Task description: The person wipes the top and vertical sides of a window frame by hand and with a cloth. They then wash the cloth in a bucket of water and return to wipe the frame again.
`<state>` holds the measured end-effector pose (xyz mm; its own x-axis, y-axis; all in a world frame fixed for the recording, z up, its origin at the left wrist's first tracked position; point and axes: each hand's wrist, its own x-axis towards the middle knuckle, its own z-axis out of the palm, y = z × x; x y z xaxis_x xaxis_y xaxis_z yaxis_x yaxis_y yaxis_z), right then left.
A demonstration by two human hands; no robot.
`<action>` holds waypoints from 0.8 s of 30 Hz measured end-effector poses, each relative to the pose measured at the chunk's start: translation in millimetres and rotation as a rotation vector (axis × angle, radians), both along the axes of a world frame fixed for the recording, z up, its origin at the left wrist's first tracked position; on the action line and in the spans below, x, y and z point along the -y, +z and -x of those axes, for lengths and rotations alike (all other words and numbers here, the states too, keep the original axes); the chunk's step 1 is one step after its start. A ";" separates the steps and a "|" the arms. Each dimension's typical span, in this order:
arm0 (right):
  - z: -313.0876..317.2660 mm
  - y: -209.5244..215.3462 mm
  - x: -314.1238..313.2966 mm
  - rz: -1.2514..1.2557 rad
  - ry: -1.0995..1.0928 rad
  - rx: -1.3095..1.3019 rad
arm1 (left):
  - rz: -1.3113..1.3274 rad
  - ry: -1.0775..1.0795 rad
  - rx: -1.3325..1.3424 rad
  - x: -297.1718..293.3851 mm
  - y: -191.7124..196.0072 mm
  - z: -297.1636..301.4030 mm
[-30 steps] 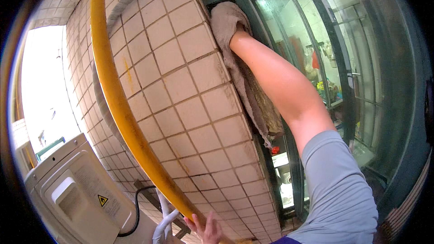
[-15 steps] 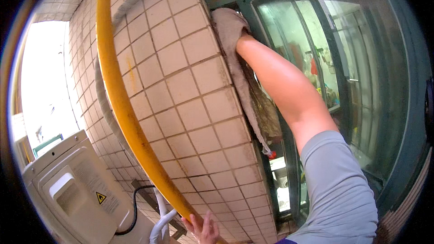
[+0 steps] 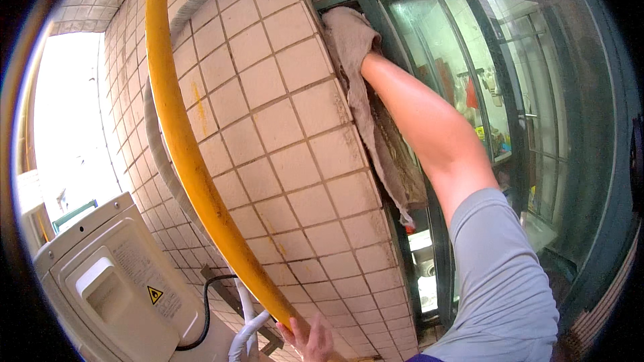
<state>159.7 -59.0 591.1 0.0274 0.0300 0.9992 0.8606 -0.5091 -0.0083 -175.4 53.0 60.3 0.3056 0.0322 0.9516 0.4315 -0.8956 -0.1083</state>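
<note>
At the lower edge, my left hand (image 3: 310, 344) is on the yellow pipe (image 3: 196, 173), with fingers to one side of it and the thumb to the other. My bare right arm, in a grey short sleeve (image 3: 500, 268), reaches up past the green window frame (image 3: 500, 60). A grey-brown cloth (image 3: 352, 37) covers my right hand, hiding its fingers. The hand presses the cloth into the top corner of the gap between the tiled wall and the frame. From there the cloth hangs in a long strip down the wall's edge.
Left of my arm is a pale tiled wall (image 3: 276, 124). An outdoor unit (image 3: 124, 288) with a black cable (image 3: 206, 312) and white wrapped tubes (image 3: 245, 335) stands at the lower left. To the right is a glass pane (image 3: 563, 134). A grey hose (image 3: 157, 141) runs behind the pipe.
The whole view has shifted slightly, so the wall and the cloth sit a little further right. My right hand stays high with the cloth, and my left hand stays on the pipe.
</note>
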 end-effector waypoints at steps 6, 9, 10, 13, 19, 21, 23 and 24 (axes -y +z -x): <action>-0.6 -47.8 -3.8 -0.246 0.307 0.319 | 0.067 0.039 -0.035 -4.1 -12.7 7.9; -47.3 -42.1 -16.6 -0.005 0.351 0.098 | 0.064 0.008 -0.032 -1.7 -10.8 -4.3; -40.5 -46.6 -23.6 -0.009 0.369 0.094 | 0.076 0.005 -0.024 -6.0 -12.4 0.1; 1.6 -64.3 -17.4 -0.306 0.530 0.054 | 0.064 0.010 -0.022 -12.5 -16.3 5.7; 14.0 -32.1 1.8 -0.325 0.208 0.024 | 0.047 -0.026 -0.011 -8.8 -16.2 2.4; 0.5 -15.6 7.8 -0.240 0.193 0.073 | 0.056 -0.023 -0.016 -5.9 -13.8 0.0; -4.2 -3.9 5.6 -0.147 0.193 0.126 | 0.069 -0.011 -0.007 -5.1 -13.4 0.8; -5.9 -2.0 2.6 -0.100 0.191 0.152 | 0.073 -0.006 -0.006 -6.0 -14.6 0.5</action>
<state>165.7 -61.5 589.1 -0.1203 -0.0789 0.9896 0.9362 -0.3405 0.0867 -175.9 59.1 45.7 0.3120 0.0992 0.9449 0.4258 -0.9036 -0.0457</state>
